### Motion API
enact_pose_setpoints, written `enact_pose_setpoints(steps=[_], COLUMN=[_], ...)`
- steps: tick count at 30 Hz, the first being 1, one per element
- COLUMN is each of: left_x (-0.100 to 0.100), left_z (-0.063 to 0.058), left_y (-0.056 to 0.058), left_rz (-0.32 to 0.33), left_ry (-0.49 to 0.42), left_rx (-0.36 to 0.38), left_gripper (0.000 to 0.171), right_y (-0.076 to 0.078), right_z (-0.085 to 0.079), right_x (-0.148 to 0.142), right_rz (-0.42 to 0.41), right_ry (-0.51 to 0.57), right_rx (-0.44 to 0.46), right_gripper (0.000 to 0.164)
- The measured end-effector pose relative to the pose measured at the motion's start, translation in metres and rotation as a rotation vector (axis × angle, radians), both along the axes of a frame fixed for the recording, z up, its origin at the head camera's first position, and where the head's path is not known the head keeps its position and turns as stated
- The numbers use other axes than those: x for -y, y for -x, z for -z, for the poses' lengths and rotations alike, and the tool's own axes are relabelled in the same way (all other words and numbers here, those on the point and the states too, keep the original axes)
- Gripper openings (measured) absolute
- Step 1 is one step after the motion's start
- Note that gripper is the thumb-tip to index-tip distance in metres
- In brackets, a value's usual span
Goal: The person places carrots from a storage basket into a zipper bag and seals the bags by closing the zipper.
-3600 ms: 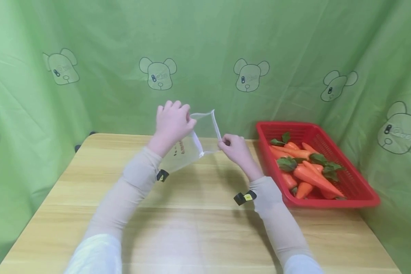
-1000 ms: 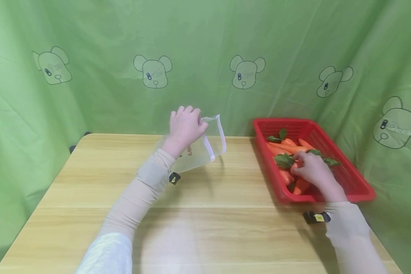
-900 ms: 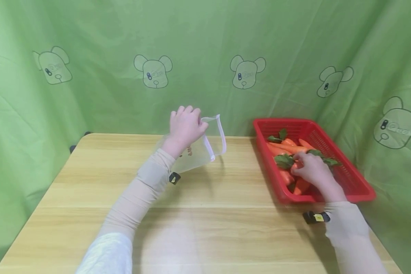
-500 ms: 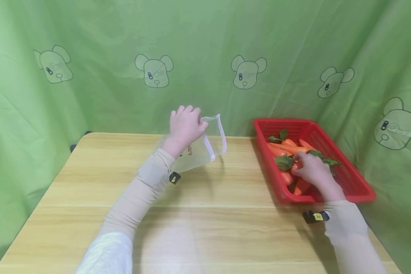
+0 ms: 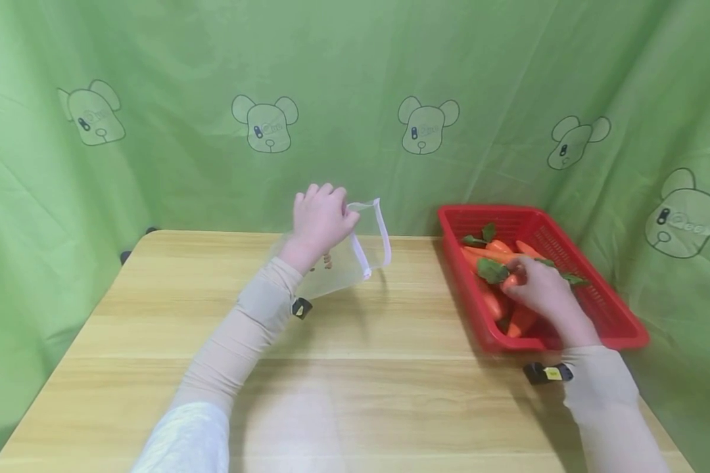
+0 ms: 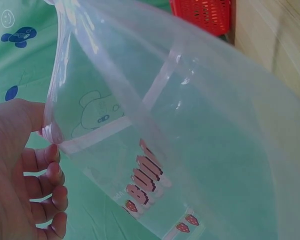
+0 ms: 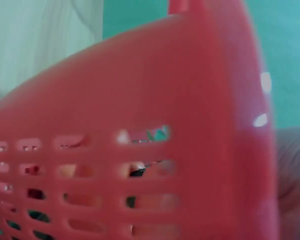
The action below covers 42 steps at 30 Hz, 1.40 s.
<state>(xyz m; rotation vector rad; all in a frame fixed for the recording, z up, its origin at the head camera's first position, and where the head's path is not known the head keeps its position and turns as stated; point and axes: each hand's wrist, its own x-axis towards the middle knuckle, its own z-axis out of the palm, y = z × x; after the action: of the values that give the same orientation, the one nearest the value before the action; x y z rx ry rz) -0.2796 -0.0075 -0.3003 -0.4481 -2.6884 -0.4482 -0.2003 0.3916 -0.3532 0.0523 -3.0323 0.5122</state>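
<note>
A clear zip bag (image 5: 338, 274) with printed lettering hangs above the table from my left hand (image 5: 321, 220). Thumb and index finger pinch the rim of the bag, as the left wrist view shows, and its mouth gapes toward the right. Over in the red basket (image 5: 618, 325), my right hand (image 5: 541, 286) holds a leafy orange carrot (image 5: 511, 282) near its top; the rest of that carrot is hidden behind the hand. Several other carrots (image 5: 492, 302) lie around it. The basket's wall (image 7: 140, 85) blocks most of the right wrist view.
The wooden table (image 5: 355, 407) carries the basket at its right side. Behind and at both sides hangs a green curtain (image 5: 343, 79) with bear-like drawings, close to the table's back edge.
The right hand has let go of the bag's rim and moved right into the basket. Just now the carrot and its leaves shift slightly in its fingers. The left hand still holds the bag.
</note>
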Motion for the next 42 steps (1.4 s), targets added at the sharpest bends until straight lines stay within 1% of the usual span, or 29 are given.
enact_pose_setpoints(steps=[3,6,10,13,17,24,30,34,39,42], left_x=[0.0,0.0,0.0,0.001,0.001,0.001,0.001,0.001,0.001,0.002], left_z=[0.0,0.0,0.001,0.001,0.001,0.0,-0.001,-0.001,-0.001,-0.001], left_y=[0.0,0.0,0.0,0.0,0.0,-0.002,-0.002,-0.002,-0.001,-0.001], left_rz=[-0.002,0.002,0.007,0.006,0.007,0.005,0.007,0.006,0.004,0.004], left_ry=[0.0,-0.001,0.0,0.001,-0.001,-0.007,-0.012,-0.011,-0.011,-0.013], left_rx=[-0.008,-0.016,-0.018,-0.018,-0.016,-0.011,-0.01,-0.009,-0.005,-0.006], left_gripper=[0.019,0.019,0.019,0.019,0.019,0.018,0.018,0.018,0.018,0.018], right_y=[-0.001,-0.002,-0.003,-0.003,-0.003,0.0,0.001,0.002,0.005,0.008], right_z=[-0.005,-0.01,-0.018,-0.025,-0.033,-0.045,-0.056,-0.059,-0.06,-0.059], right_x=[0.003,0.005,0.008,0.01,0.01,0.015,0.022,0.026,0.034,0.041], right_rz=[-0.003,0.009,0.061,0.094,0.111,0.125,0.181,0.214,0.257,0.283], right_ry=[0.062,0.095,0.112,0.136,0.182,0.214,0.237,0.241,0.261,0.326], right_rx=[-0.057,-0.104,-0.124,-0.118,-0.131,-0.226,-0.262,-0.301,-0.397,-0.452], right_gripper=[0.049,0.054,0.056,0.058,0.058,0.059,0.064,0.067,0.058,0.053])
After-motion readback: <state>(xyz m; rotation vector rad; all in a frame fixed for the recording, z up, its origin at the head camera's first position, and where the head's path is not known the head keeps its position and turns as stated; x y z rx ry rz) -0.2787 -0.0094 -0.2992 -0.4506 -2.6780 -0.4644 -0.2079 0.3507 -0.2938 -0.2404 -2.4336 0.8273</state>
